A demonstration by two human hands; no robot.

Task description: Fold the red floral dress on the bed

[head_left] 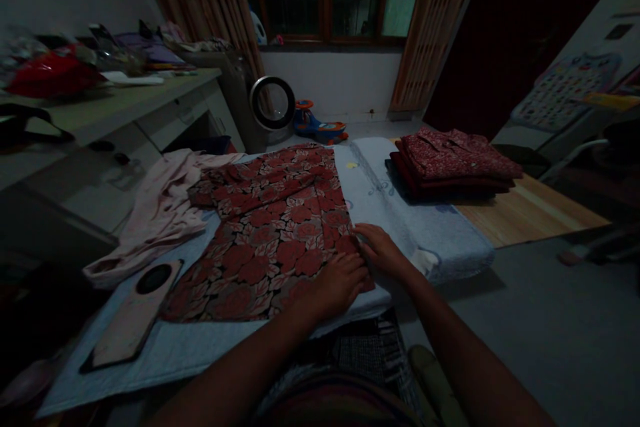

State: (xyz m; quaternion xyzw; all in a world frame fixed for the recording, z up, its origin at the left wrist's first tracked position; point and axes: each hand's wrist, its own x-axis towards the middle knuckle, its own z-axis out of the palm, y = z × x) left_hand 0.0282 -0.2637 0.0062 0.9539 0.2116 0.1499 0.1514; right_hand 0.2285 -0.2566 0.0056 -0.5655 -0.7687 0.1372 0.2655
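A red floral garment (280, 240) with grey leaf shapes lies spread over a pale blue cloth (200, 347). My left hand (343, 283) rests on its near right part, fingers stretched out and lying flat. Just beyond it, my right hand (383, 250) touches the garment's right edge with fingers extended; its fingertips are dim, and no firm hold shows. A pale pink garment (160, 197) lies crumpled on the left. Nearer me is a flat, pinkish panel (130, 320) with a dark round hole or disc.
A stack of folded dark red clothes (455, 163) sits at the back right, over the cloth and a wooden board (540, 210). A cluttered desk (195, 83) stands left. A black-rimmed round appliance (273, 103) and a blue ride-on toy (317, 125) are near the window.
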